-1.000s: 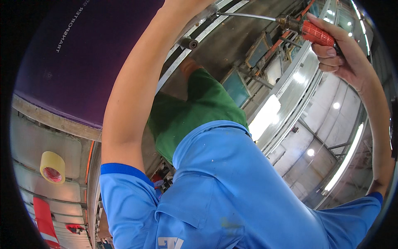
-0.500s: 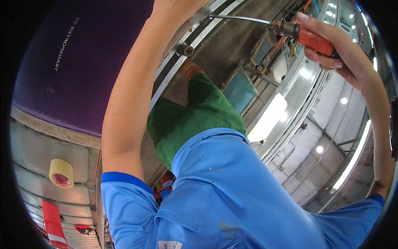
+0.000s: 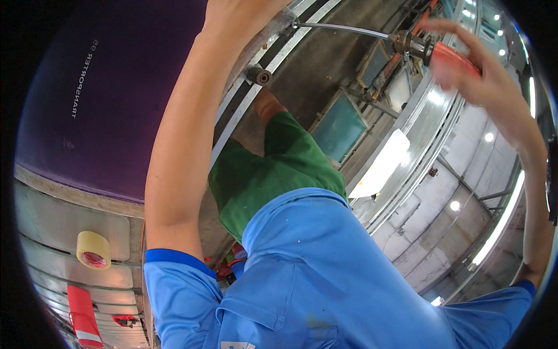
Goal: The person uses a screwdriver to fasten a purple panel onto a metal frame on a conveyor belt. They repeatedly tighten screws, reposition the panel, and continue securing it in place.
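A long-shafted screwdriver (image 3: 360,31) with a red handle and dark metal collar lies across the top of the view. Its tip meets a small metal fitting (image 3: 285,24) at the frame edge. My right hand (image 3: 479,72) is around the red handle, blurred by motion, with one finger raised off it. My left hand (image 3: 247,11) reaches up beside the fitting at the top edge; its fingers are out of view. Just below it, a dark round roller-like piece (image 3: 260,75) sticks out from the metal rail (image 3: 232,119).
A dark purple panel (image 3: 110,99) fills the left. Past its edge lie a yellow tape roll (image 3: 93,250) and a red item with a white stripe (image 3: 82,314). Framed flat panels (image 3: 338,128) and a long metal rail structure (image 3: 421,125) stand to the right.
My right hand and the red handle have shifted slightly right and down, and the hand has turned on the handle. My left arm stays nearly in place. The whole view has shifted slightly.
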`<control>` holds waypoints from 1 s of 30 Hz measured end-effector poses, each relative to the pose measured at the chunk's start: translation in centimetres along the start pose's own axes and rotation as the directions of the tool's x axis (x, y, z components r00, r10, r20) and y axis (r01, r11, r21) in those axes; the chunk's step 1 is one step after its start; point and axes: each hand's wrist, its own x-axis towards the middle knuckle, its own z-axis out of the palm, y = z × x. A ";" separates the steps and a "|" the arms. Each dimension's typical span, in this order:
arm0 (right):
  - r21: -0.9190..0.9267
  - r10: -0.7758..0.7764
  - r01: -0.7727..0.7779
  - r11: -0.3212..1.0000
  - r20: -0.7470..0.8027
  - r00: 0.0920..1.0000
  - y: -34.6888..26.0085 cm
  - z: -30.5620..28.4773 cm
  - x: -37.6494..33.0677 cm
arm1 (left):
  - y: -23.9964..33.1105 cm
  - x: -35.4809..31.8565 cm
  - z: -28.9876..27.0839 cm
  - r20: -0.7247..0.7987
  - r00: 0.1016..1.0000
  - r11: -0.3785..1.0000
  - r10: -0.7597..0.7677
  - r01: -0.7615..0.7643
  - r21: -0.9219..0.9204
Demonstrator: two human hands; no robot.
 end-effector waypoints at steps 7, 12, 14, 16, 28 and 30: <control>-0.650 -0.433 0.462 0.604 0.220 0.874 -1.2 -1.6 0.5 | 0.0 0.1 -0.1 -0.011 1.000 1.000 -0.007 0.007 0.024; 0.145 0.429 -0.500 0.854 0.350 0.833 -1.1 -3.4 2.3 | 0.4 0.0 -0.1 -0.004 1.000 1.000 0.001 -0.001 0.004; 0.224 0.449 -0.537 0.813 0.344 0.824 -1.4 -3.0 2.0 | 0.3 0.1 0.0 0.015 1.000 1.000 -0.013 0.013 0.019; -0.005 0.169 -0.171 0.985 0.176 0.970 -1.9 -1.3 1.0 | 0.1 0.1 -0.2 0.020 0.999 1.000 -0.026 0.026 0.010; 0.186 0.445 -0.528 0.829 0.353 0.823 -0.6 -2.0 1.8 | 0.0 -0.1 -0.1 -0.003 1.000 1.000 -0.005 0.005 0.003; 0.246 0.465 -0.577 0.779 0.390 0.795 -0.5 -2.1 2.4 | 0.0 -0.1 -0.2 0.015 1.000 1.000 -0.008 0.008 0.012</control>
